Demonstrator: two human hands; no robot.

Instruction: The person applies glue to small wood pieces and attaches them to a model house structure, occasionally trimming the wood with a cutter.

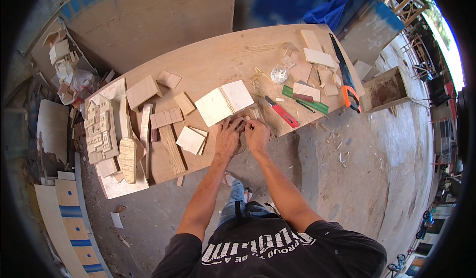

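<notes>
Both hands are close together at the table's near edge. My left hand (228,135) has its fingers bent over a small wood piece (241,124), largely hidden by the hands. My right hand (257,134) is closed in a pinch at the same piece, with its fingertips close to the left ones. Just beyond them lie two pale wooden boards (210,108) side by side, with a thin strip along their join. To the right of my right hand rests a red utility knife (285,115), its dark blade pointing away to the left.
The wooden table (208,55) also bears a green ruler (317,106), a glass jar (279,74), wood offcuts (320,57) and an orange-handled saw (351,98) along its right edge. At left stand a carved wooden house model (99,129) and several blocks. Scraps litter the concrete floor.
</notes>
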